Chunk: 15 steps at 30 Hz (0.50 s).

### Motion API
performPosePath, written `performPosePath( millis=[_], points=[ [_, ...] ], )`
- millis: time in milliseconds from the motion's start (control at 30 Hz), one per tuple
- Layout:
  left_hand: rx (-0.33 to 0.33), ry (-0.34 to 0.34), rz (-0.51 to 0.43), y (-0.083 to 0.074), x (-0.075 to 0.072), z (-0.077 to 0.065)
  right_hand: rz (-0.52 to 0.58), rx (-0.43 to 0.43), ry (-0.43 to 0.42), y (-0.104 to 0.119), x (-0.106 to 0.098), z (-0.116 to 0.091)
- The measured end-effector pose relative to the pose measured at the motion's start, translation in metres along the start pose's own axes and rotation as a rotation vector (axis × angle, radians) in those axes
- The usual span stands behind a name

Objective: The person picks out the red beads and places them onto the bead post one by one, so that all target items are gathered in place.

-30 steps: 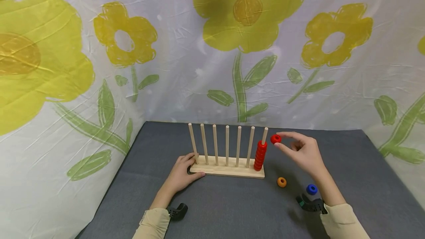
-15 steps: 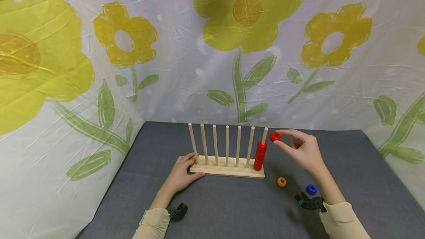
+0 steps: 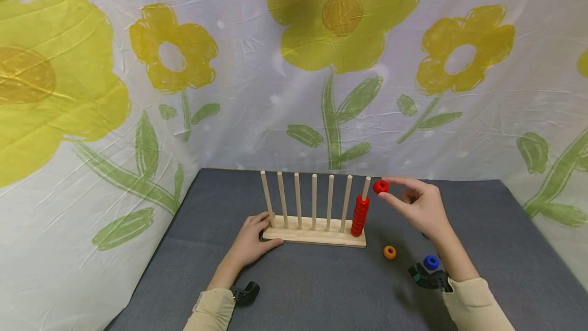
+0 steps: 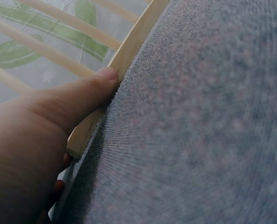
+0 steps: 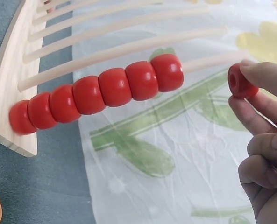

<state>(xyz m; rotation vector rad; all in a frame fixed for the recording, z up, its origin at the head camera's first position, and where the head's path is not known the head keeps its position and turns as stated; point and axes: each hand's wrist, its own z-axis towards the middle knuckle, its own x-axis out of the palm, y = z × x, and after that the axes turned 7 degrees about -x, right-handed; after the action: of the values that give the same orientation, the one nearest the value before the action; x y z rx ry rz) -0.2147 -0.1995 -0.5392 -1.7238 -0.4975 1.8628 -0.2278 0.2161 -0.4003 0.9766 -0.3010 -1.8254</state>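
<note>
A wooden peg rack (image 3: pixel 317 239) with a row of upright pegs stands on the table. Several red beads (image 3: pixel 360 216) are stacked on its rightmost peg, whose tip sticks out above them. Between thumb and index finger my right hand (image 3: pixel 420 208) pinches one more red bead (image 3: pixel 380 186), held just right of that tip; its hole shows in the right wrist view. My left hand (image 3: pixel 250 239) grips the rack's left end, thumb along the front edge of the base (image 4: pixel 124 53) and fingers round the far side, partly hidden.
An orange bead (image 3: pixel 389 252) lies on the dark grey tabletop (image 3: pixel 321 290), right of the rack. Further right, a blue bead (image 3: pixel 431 262) lies close to the right wrist strap (image 3: pixel 427 277). A flower-printed cloth (image 3: pixel 248 116) hangs behind and at the left.
My right hand has risen slightly with the red bead, which sits a little higher beside the peg tip. The left hand and the rack have stayed put.
</note>
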Motion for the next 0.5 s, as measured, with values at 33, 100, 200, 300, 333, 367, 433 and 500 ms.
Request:
performPosePath(
  millis=[33,100,200,300,333,367,433,500],
  points=[
    [0.000,0.000,0.000,0.0000,0.0000,0.0000,-0.001,-0.004,-0.002,0.0000,-0.0001,0.0004],
    [-0.002,0.000,-0.001,-0.0001,0.0001,0.0001,-0.002,-0.010,-0.005,0.0006,-0.0005,0.0012],
    [-0.006,0.001,0.001,-0.0001,0.0002,0.0000,0.000,-0.010,-0.006,0.0020,-0.0011,0.0023],
    [-0.011,0.001,0.004,0.0000,0.0004,-0.0001,-0.006,-0.009,-0.006,0.0032,-0.0014,0.0032],
    [-0.012,0.001,0.005,0.0000,0.0005,-0.0001,-0.007,-0.009,-0.006,0.0038,-0.0015,0.0035],
    [-0.013,0.001,0.006,0.0000,0.0006,-0.0001,-0.008,-0.009,-0.007,0.0043,-0.0015,0.0038],
    [-0.013,0.000,0.009,0.0002,0.0009,0.0000,-0.010,-0.010,-0.010,0.0052,-0.0017,0.0045],
    [-0.013,-0.001,0.009,0.0004,0.0012,0.0001,-0.012,-0.011,-0.012,0.0060,-0.0016,0.0052]
  ],
)
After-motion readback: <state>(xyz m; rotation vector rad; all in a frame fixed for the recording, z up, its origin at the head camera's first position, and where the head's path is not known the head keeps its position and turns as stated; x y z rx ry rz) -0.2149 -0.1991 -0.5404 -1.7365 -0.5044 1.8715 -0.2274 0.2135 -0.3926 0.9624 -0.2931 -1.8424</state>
